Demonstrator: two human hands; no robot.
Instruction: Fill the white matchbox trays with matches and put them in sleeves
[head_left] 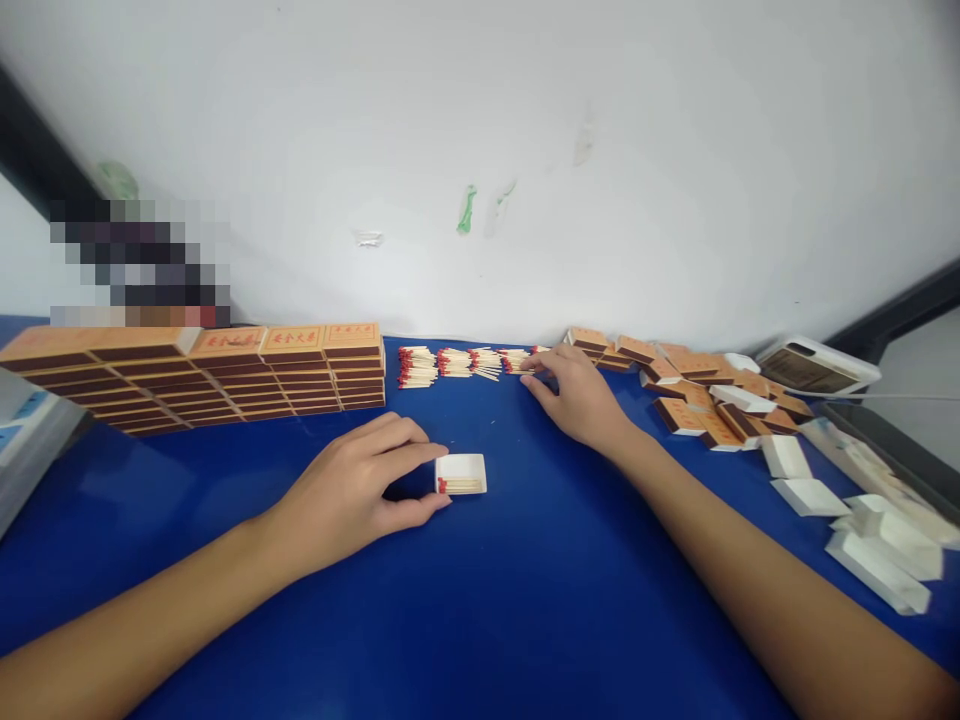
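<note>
L hand w/ grip on matchbox tray; R hand at part-hidden matches, its grip unclear

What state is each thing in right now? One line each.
Tray: open on top, partly filled with matches.
Loose matches: in small heaps, red heads mostly leftward.
Left hand: thumb and fingers pinching the tray's left end.
Right hand: fingers at the loose matches; grip unclear.
Matchbox stack: piled several layers high.
Jumbled matchboxes: heaped at mixed angles.
Spare trays: scattered at mixed angles.
</note>
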